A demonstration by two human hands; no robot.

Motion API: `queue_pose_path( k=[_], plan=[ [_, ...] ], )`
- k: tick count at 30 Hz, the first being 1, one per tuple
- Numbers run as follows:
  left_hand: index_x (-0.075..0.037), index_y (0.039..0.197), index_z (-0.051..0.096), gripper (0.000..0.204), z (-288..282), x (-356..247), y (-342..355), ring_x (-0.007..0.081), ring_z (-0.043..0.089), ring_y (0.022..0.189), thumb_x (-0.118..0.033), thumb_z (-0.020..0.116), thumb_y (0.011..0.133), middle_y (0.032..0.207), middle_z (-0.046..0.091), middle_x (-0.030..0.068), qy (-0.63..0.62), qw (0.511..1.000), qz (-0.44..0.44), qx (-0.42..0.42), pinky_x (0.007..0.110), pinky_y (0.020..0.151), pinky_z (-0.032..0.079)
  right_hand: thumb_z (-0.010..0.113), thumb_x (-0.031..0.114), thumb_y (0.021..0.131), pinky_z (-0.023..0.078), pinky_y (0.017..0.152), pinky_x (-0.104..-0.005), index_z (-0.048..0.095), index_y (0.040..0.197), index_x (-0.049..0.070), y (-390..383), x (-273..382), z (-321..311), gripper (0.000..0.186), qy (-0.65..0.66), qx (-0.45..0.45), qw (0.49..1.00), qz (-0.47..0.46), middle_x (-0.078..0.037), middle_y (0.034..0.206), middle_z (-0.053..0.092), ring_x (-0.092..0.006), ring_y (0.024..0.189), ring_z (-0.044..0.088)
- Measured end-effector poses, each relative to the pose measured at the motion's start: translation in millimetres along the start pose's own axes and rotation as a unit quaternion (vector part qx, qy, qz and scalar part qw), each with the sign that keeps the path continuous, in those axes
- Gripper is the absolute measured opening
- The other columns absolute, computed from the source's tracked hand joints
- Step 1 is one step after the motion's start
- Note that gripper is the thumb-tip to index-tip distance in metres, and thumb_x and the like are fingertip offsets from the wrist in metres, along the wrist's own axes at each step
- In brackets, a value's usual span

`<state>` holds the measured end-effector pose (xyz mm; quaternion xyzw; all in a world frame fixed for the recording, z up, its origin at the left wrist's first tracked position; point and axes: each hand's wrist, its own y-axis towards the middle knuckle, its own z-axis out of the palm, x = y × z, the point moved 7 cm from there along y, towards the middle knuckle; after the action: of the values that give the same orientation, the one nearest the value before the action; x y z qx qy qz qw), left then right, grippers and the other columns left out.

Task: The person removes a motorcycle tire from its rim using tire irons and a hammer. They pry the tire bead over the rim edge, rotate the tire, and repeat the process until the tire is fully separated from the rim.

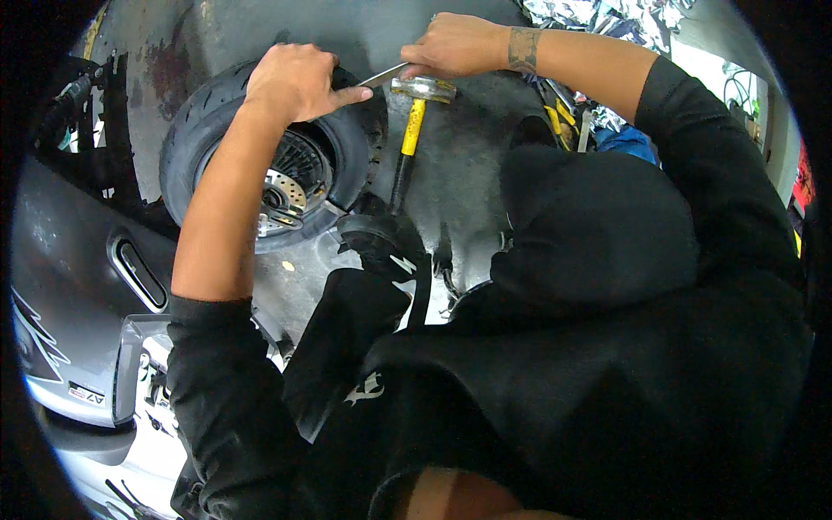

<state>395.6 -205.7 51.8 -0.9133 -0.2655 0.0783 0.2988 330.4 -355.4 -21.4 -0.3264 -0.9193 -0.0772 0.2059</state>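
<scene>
A black tire (184, 160) on a wheel with a perforated brake disc (286, 192) lies on its side on the dark floor. My left hand (295, 84) is over the tire's far edge, its fingers bent and partly hidden. Its thumb reaches right, close to the tip of a flat metal bar (383, 76), possibly a tire lever. With fingers closed, my right hand (457, 47) grips the other end of that bar, right of the tire. Just below my right hand lies a hammer (413, 130) with a steel head and a yellow and black handle.
A grey vehicle body panel (78, 251) stands close on the left. Crumpled silver foil (607, 16) is at the far right, with yellow-handled tools (559, 121) and a blue cloth (626, 145) nearer. My black shoe (381, 238) is beside the tire's near edge.
</scene>
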Motion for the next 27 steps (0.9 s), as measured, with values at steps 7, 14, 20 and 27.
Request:
queue_pose_path(
  k=[7, 14, 20, 27],
  plan=[
    [-0.006, 0.114, 0.079, 0.078, 2, 7, 3, 0.0364, 0.072, 0.114, -0.078, 0.054, 0.094, 0.113, 0.076, 0.0223, 0.012, 0.995, -0.028, 0.09, 0.048, 0.103, 0.053, 0.057, 0.048, 0.107, 0.055, 0.053, -0.0476, 0.057, 0.091, 0.01, 9, -12, -3, 0.042, 0.013, -0.033, 0.998, -0.047, -0.013, 0.065, 0.067, -0.037, 0.061, 0.071],
    [-0.008, 0.119, 0.078, 0.081, -15, 1, 3, 0.0353, 0.071, 0.116, -0.08, 0.052, 0.094, 0.116, 0.076, 0.0199, -0.004, 0.992, -0.038, 0.118, 0.048, 0.103, 0.052, 0.06, 0.045, 0.105, 0.054, 0.056, -0.0494, 0.059, 0.087, 0.008, 8, -7, -9, 0.041, 0.061, -0.061, 0.994, -0.06, -0.013, 0.065, 0.068, -0.0392, 0.063, 0.07],
    [-0.012, 0.133, 0.074, 0.091, -24, -6, -4, 0.0356, 0.068, 0.124, -0.087, 0.055, 0.085, 0.127, 0.075, 0.0166, 0.008, 0.993, -0.06, 0.104, 0.047, 0.108, 0.05, 0.065, 0.05, 0.099, 0.054, 0.061, -0.0457, 0.061, 0.088, 0.01, -14, 28, -54, 0.041, 0.03, -0.064, 0.997, 0.037, -0.009, 0.067, 0.066, -0.0329, 0.067, 0.072],
    [-0.01, 0.134, 0.073, 0.082, -23, -19, -14, 0.0358, 0.066, 0.125, -0.076, 0.064, 0.087, 0.132, 0.072, 0.0181, 0.034, 0.996, -0.062, 0.061, 0.047, 0.111, 0.046, 0.06, 0.039, 0.106, 0.054, 0.072, -0.0556, 0.066, 0.101, 0.004, -324, 14, -56, 0.036, 0.126, -0.379, 0.706, 0.585, -0.022, 0.086, 0.072, -0.0452, 0.085, 0.07]
  ],
)
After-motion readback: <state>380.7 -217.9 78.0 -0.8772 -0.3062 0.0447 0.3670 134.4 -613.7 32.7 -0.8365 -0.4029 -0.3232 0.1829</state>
